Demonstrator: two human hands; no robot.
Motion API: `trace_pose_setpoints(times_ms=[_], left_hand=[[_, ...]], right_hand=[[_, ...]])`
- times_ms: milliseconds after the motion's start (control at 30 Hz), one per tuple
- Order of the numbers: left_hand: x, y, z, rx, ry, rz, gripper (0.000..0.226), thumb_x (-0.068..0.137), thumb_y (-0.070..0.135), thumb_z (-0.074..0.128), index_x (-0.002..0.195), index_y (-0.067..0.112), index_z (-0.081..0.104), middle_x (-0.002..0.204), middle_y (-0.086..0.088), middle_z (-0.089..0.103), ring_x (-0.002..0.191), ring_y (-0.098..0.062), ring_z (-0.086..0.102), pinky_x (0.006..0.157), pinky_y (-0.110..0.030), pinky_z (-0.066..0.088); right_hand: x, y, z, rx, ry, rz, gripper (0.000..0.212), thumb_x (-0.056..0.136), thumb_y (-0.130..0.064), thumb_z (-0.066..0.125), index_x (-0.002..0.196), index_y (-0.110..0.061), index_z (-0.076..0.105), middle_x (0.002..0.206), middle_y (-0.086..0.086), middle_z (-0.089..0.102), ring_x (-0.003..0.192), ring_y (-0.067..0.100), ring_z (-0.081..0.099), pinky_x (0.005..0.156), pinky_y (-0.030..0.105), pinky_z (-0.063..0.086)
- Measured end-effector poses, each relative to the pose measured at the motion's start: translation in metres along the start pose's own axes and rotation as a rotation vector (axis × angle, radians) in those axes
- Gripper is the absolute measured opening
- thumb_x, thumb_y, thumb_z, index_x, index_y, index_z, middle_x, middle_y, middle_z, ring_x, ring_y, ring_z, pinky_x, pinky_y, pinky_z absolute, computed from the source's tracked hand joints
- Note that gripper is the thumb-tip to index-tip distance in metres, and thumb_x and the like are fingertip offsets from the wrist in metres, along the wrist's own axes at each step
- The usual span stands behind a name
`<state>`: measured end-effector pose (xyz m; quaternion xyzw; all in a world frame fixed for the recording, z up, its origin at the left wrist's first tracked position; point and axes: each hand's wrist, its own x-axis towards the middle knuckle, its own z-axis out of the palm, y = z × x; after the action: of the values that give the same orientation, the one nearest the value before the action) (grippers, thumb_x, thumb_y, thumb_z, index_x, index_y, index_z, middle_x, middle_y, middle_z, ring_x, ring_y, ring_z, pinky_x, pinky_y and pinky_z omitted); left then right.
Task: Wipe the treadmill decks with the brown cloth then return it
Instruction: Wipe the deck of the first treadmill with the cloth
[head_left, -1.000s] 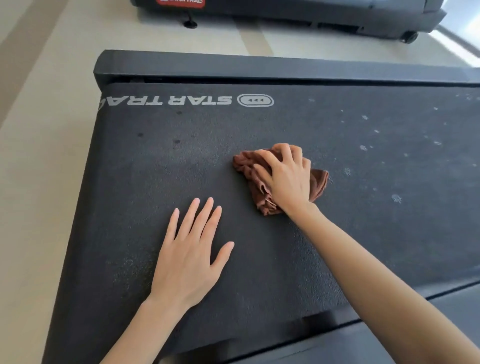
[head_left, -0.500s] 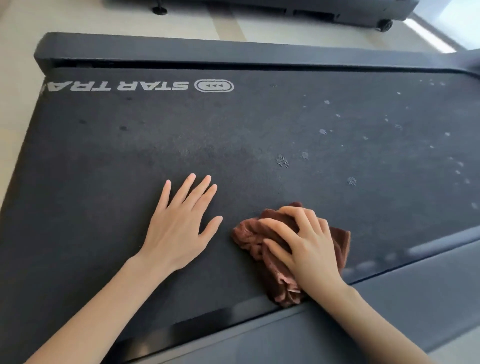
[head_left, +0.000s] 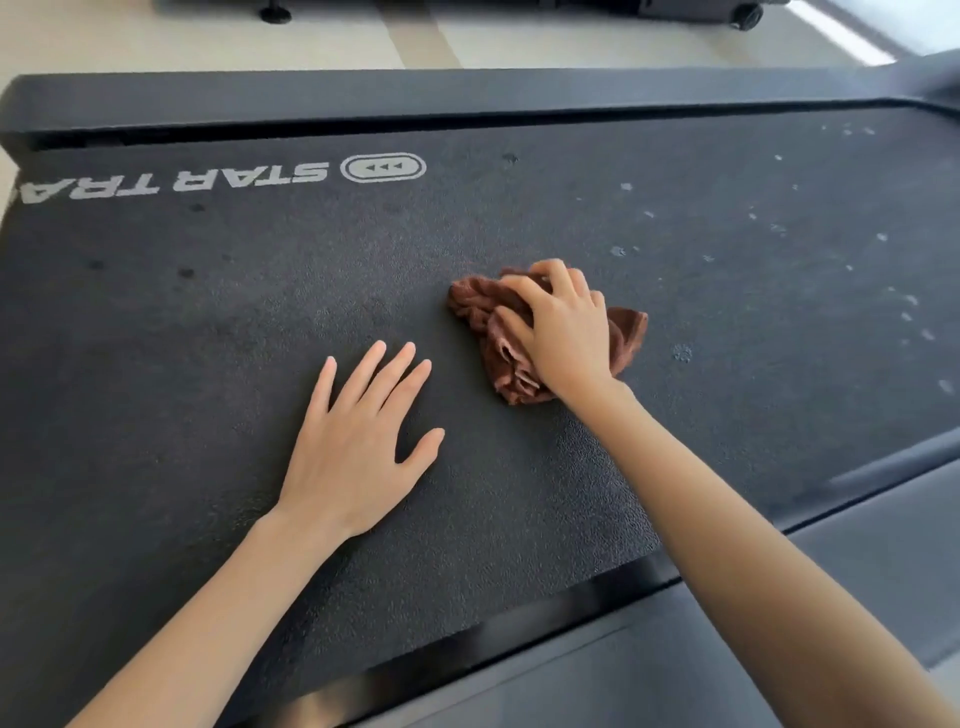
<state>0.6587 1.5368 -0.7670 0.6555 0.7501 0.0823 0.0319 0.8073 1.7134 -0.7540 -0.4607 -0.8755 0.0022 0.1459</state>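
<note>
Treadmill deck, a wide black textured belt printed with pale "STAR TRA" lettering near its far edge, fills most of the view, with pale specks scattered over its right part, perhaps dust or droplets. The left hand lies flat on the belt, fingers straight and spread, holding nothing. Just right of it, the right hand presses down with curled fingers gripping the crumpled brown terry cloth at mid-belt.

Pale floor beyond — a black foot and wheel stand on it.
</note>
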Motion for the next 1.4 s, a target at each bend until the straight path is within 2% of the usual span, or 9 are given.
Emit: trace_pose_setpoints(times_ms=[133, 233, 367, 600, 867, 1067, 1200, 1267, 1400], left_hand=[[-0.001, 0.000, -0.001, 0.023, -0.009, 0.000, 0.070, 0.087, 0.056, 0.015, 0.147, 0.022, 0.026, 0.155, 0.006, 0.019, 0.145, -0.015, 0.010, 0.117, -0.049, 0.010], [0.000, 0.001, -0.001, 0.020, -0.015, 0.007, 0.071, 0.087, 0.056, 0.016, 0.147, 0.020, 0.027, 0.155, 0.003, 0.021, 0.144, -0.017, 0.010, 0.115, -0.052, 0.012], [0.002, 0.015, 0.001, -0.020, -0.006, 0.011, 0.072, 0.086, 0.058, 0.020, 0.146, 0.019, 0.030, 0.155, 0.007, 0.021, 0.145, -0.017, 0.009, 0.115, -0.054, 0.010], [0.016, 0.059, 0.008, 0.002, -0.021, 0.031, 0.072, 0.086, 0.056, 0.018, 0.147, 0.017, 0.027, 0.156, 0.006, 0.018, 0.145, -0.017, 0.007, 0.116, -0.051, 0.008], [0.017, 0.065, 0.008, 0.046, -0.034, 0.038, 0.073, 0.088, 0.056, 0.015, 0.147, 0.014, 0.026, 0.156, 0.003, 0.018, 0.145, -0.020, 0.008, 0.116, -0.051, 0.012], [0.020, 0.066, 0.006, 0.030, -0.029, 0.073, 0.071, 0.088, 0.053, 0.021, 0.145, 0.012, 0.030, 0.155, 0.000, 0.022, 0.144, -0.019, 0.012, 0.116, -0.048, 0.013], [0.036, 0.087, 0.009, -0.015, -0.053, 0.131, 0.069, 0.089, 0.055, 0.021, 0.146, 0.018, 0.029, 0.155, 0.003, 0.021, 0.144, -0.016, 0.009, 0.117, -0.048, 0.012], [0.040, 0.095, 0.013, -0.003, -0.062, 0.153, 0.070, 0.088, 0.058, 0.021, 0.147, 0.021, 0.027, 0.156, 0.004, 0.019, 0.145, -0.016, 0.007, 0.117, -0.050, 0.010], [0.041, 0.096, 0.017, -0.006, -0.040, 0.155, 0.068, 0.088, 0.058, 0.024, 0.145, 0.023, 0.031, 0.154, 0.003, 0.024, 0.144, -0.019, 0.013, 0.115, -0.053, 0.015]], right_hand=[[-0.081, 0.024, -0.029, 0.055, 0.023, -0.025, 0.033, 0.089, -0.043, 0.051, 0.115, -0.027, 0.065, 0.119, 0.005, 0.058, 0.109, 0.028, 0.053, 0.086, 0.040, 0.039], [-0.130, 0.049, -0.051, 0.085, -0.005, 0.016, 0.039, 0.088, -0.048, 0.044, 0.116, -0.031, 0.065, 0.122, 0.001, 0.059, 0.114, 0.025, 0.055, 0.097, 0.045, 0.038], [-0.157, 0.047, -0.055, 0.149, -0.096, 0.023, 0.058, 0.085, -0.065, 0.037, 0.136, -0.037, 0.046, 0.144, -0.005, 0.041, 0.140, 0.020, 0.030, 0.113, 0.053, 0.017], [-0.118, 0.068, -0.050, 0.036, -0.050, -0.021, 0.045, 0.089, -0.057, 0.037, 0.118, -0.035, 0.063, 0.118, -0.001, 0.059, 0.115, 0.026, 0.054, 0.099, 0.054, 0.038], [-0.108, 0.100, -0.054, 0.132, -0.124, -0.068, 0.061, 0.086, -0.067, 0.028, 0.138, -0.038, 0.043, 0.143, -0.006, 0.042, 0.136, 0.015, 0.034, 0.111, 0.041, 0.023], [-0.130, 0.070, -0.048, 0.208, 0.038, 0.023, 0.051, 0.087, -0.057, 0.043, 0.130, -0.032, 0.052, 0.134, -0.016, 0.051, 0.124, 0.006, 0.047, 0.091, 0.028, 0.030], [-0.124, 0.089, -0.047, 0.176, 0.121, -0.012, 0.038, 0.082, -0.052, 0.055, 0.115, -0.034, 0.064, 0.118, -0.014, 0.063, 0.107, 0.009, 0.059, 0.078, 0.031, 0.038], [-0.114, 0.110, -0.050, 0.127, 0.131, 0.039, 0.036, 0.079, -0.052, 0.060, 0.109, -0.034, 0.067, 0.111, -0.013, 0.066, 0.101, 0.012, 0.063, 0.077, 0.032, 0.038], [-0.090, 0.144, -0.058, 0.118, 0.124, 0.340, 0.038, 0.080, -0.049, 0.065, 0.113, -0.030, 0.065, 0.110, -0.007, 0.065, 0.107, 0.019, 0.059, 0.086, 0.039, 0.038]])
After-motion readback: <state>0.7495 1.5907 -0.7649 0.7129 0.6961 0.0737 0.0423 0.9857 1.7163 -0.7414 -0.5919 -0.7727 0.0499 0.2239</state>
